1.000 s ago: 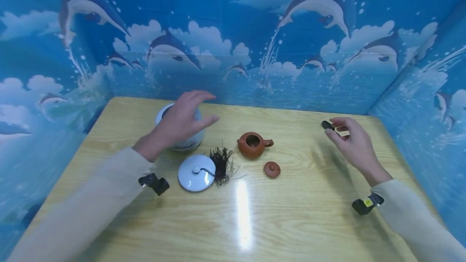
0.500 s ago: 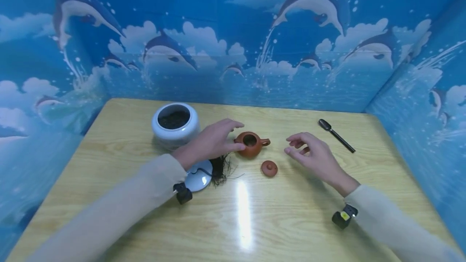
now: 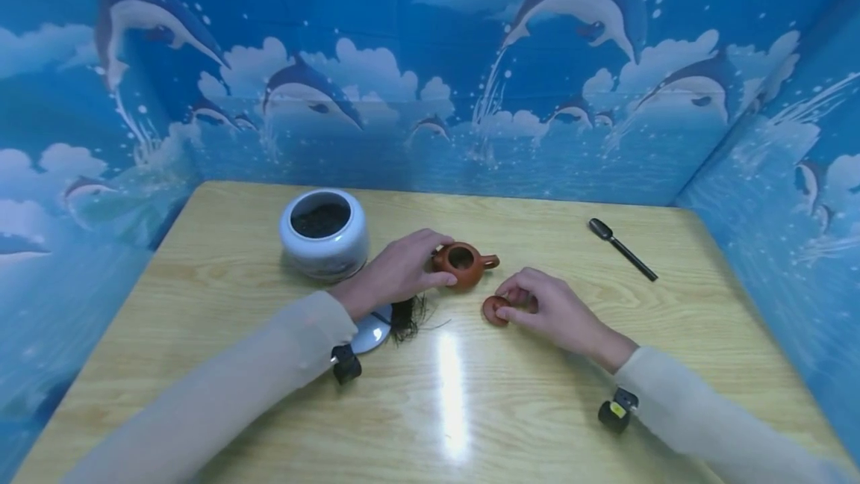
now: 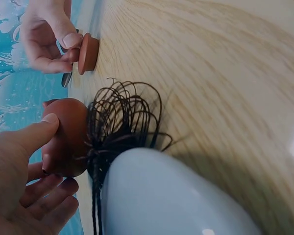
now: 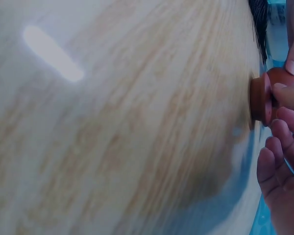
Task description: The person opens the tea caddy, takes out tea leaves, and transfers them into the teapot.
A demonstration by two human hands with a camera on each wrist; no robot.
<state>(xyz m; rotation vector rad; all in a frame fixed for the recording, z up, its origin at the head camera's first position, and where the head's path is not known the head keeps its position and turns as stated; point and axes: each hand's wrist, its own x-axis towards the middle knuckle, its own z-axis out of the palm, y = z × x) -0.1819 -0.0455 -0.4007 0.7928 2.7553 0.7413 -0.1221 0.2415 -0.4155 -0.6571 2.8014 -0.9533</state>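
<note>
A small reddish-brown clay teapot (image 3: 472, 275) stands uncovered on the table. My left hand (image 3: 399, 269) grips its spout side, the thumb on the near side and fingers behind; the left wrist view shows the thumb against the round body (image 4: 71, 134). In front of the pot is its small clay lid (image 3: 493, 311), knob up. My right hand (image 3: 554, 310) pinches the lid's knob between thumb and fingers, also visible in the right wrist view, where the lid (image 5: 260, 98) appears to sit at the table surface.
Behind my left hand stands a white jar (image 3: 329, 249) with dark contents. Its white lid (image 3: 371, 333) lies partly under my left forearm, with a dark stringy tassel (image 3: 405, 317) beside it. A black spoon (image 3: 625, 251) lies at the far right.
My right hand has left the black spoon on the table and come left to pinch the teapot lid's knob. My left hand has moved from over the jar rightward to grip the teapot.
</note>
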